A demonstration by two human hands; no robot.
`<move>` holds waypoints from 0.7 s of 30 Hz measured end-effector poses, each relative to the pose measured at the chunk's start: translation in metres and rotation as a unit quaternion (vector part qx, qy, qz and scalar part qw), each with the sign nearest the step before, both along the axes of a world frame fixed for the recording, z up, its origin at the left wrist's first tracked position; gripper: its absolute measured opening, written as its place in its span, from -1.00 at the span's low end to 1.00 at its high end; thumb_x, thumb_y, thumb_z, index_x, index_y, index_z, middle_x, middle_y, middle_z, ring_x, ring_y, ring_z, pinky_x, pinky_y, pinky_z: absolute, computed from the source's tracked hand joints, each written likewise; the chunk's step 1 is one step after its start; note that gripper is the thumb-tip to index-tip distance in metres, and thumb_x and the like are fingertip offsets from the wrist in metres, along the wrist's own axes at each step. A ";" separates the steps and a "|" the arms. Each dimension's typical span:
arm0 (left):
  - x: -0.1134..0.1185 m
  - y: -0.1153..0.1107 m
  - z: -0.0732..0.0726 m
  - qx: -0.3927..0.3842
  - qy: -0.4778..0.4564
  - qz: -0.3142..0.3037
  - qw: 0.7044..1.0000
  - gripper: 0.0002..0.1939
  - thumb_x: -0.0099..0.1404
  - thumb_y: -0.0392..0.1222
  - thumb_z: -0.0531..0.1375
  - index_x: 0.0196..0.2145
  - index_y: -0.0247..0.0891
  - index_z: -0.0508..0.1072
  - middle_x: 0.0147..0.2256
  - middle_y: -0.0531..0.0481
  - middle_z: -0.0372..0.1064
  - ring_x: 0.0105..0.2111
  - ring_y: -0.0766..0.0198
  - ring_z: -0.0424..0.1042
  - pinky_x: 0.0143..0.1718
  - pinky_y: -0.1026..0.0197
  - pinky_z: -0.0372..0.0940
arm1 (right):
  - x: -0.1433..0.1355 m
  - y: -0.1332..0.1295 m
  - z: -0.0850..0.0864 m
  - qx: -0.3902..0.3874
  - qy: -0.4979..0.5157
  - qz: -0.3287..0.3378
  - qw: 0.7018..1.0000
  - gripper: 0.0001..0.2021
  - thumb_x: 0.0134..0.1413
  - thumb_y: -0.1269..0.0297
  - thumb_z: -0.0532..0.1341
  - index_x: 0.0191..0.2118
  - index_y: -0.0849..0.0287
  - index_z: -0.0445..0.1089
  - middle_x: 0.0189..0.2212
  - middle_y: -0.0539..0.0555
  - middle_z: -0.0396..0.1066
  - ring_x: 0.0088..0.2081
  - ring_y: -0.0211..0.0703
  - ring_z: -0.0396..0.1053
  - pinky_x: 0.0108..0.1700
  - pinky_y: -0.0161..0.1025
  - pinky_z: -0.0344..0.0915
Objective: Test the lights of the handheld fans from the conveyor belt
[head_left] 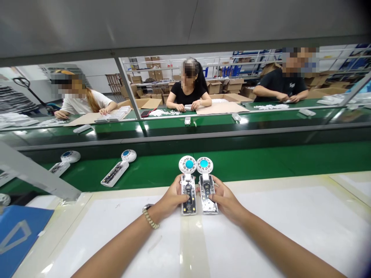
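My left hand [174,195] is closed around a white handheld device [189,208], its thumb lying on the open face. This device has a round vented head with a blue centre and a dark circuit board in its body. Close beside it, my right hand [226,199] grips a second white device [209,208] of the same shape, whose lower body looks paler. Both are held upright side by side above the white worktop [121,239], and their round heads touch or nearly touch. The fingers behind the bodies are partly hidden.
Similar devices [116,173] lie on the green conveyor belt [156,162] to the left. A metal post [37,172] and a blue box [23,235] stand at left. Across the belt, several people work at a bench with small white parts [165,112].
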State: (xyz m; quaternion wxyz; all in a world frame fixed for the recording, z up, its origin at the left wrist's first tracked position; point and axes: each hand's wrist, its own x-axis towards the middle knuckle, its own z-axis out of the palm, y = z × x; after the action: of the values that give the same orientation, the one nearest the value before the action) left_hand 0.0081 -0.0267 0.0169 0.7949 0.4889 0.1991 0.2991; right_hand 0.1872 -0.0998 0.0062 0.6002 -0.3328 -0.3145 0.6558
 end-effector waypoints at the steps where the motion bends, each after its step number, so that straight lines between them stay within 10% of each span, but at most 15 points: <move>1: 0.000 0.000 0.000 -0.003 -0.005 0.005 1.000 -0.37 -0.06 -0.36 0.33 -0.03 -0.20 0.19 -0.04 -0.14 0.25 -0.10 0.09 0.35 -0.07 0.08 0.21 | 0.000 0.000 0.002 -0.008 0.009 -0.003 1.000 -0.36 -0.28 0.41 0.36 0.01 0.04 0.15 -0.24 0.05 0.40 -0.21 -0.06 0.37 -0.16 -0.14 0.25; 6: 0.002 0.000 0.007 -0.082 0.000 0.039 0.996 -0.58 0.07 -0.13 0.26 -0.12 -0.25 0.27 -0.21 -0.10 0.38 -0.31 0.18 0.44 -0.16 0.08 0.28 | 0.002 0.003 0.012 -0.087 0.088 -0.017 0.992 -0.69 -0.08 0.04 0.22 -0.30 0.18 0.34 -0.49 0.04 0.40 -0.49 -0.15 0.36 -0.36 -0.22 0.31; 11: -0.004 0.010 0.010 -0.177 0.110 0.038 0.977 -0.37 0.09 0.35 -0.03 -0.44 -0.37 0.34 -0.67 -0.02 0.31 -0.67 0.28 0.34 -0.45 0.16 0.33 | 0.019 0.013 0.012 -0.102 0.161 0.029 0.981 -0.44 -0.02 -0.21 -0.01 -0.59 0.24 0.32 -0.70 0.00 0.22 -0.66 -0.30 0.18 -0.59 -0.35 0.21; 14: -0.017 0.030 0.005 -0.102 0.186 0.136 0.968 -0.33 0.04 0.42 -0.08 -0.43 -0.35 0.31 -0.66 -0.06 0.33 -0.70 0.26 0.31 -0.61 0.21 0.25 | 0.040 0.031 0.005 -0.124 0.142 -0.015 0.982 -0.47 -0.04 -0.20 0.03 -0.58 0.24 0.34 -0.69 0.00 0.23 -0.63 -0.29 0.21 -0.55 -0.36 0.25; 18: -0.043 0.063 -0.005 0.077 0.215 0.350 0.908 -0.35 0.08 0.23 0.10 -0.05 -0.34 0.17 -0.33 -0.18 0.44 -0.38 0.15 0.44 -0.32 0.14 0.31 | 0.078 0.066 -0.014 -0.160 -0.104 -0.182 0.965 -0.57 -0.18 -0.13 0.19 -0.37 0.17 0.39 -0.57 0.06 0.40 -0.46 -0.04 0.38 -0.39 -0.20 0.34; 21: -0.058 0.072 -0.009 0.138 0.238 0.432 0.859 -0.21 0.06 0.03 0.21 0.13 -0.33 -0.04 0.04 -0.28 0.20 0.03 0.05 0.22 0.06 0.07 0.07 | 0.101 0.088 -0.036 -0.128 -0.417 -0.225 0.872 -0.57 -0.26 -0.09 0.22 -0.30 0.13 0.40 -0.34 0.15 0.46 -0.24 0.19 0.39 -0.21 -0.06 0.29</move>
State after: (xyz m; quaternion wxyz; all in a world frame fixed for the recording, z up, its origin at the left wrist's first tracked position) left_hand -0.0496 0.0449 0.0076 0.4386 0.5144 0.5305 0.5115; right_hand 0.2881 -0.0119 -0.0298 0.4973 -0.7106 -0.3656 0.3378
